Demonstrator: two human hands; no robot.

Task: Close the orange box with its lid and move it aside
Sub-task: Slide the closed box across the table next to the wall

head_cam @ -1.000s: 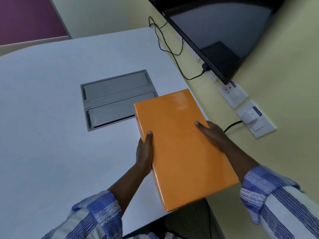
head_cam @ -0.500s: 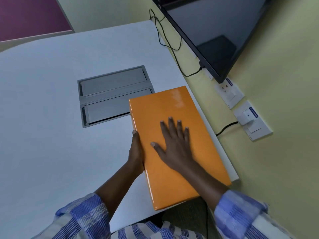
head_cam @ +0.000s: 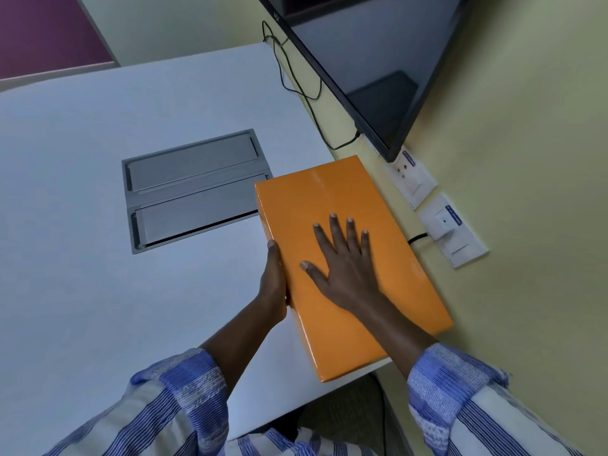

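Lid (head_cam: 332,199) is sitting fully over the orange box (head_cam: 304,340), which is lying right of centre in the frame, at the right edge of the white table (head_cam: 82,192), its near corner overhanging. Right hand (head_cam: 342,268) is pressing flat on top, fingers spread apart. Left hand (head_cam: 273,284) is cupping the box's left side, thumb along the upper edge; its fingers are hidden. Closing appears finished or nearly so. Next move calls for a two-sided hold and a slide aside, clear of the grey cable hatch (head_cam: 194,189).
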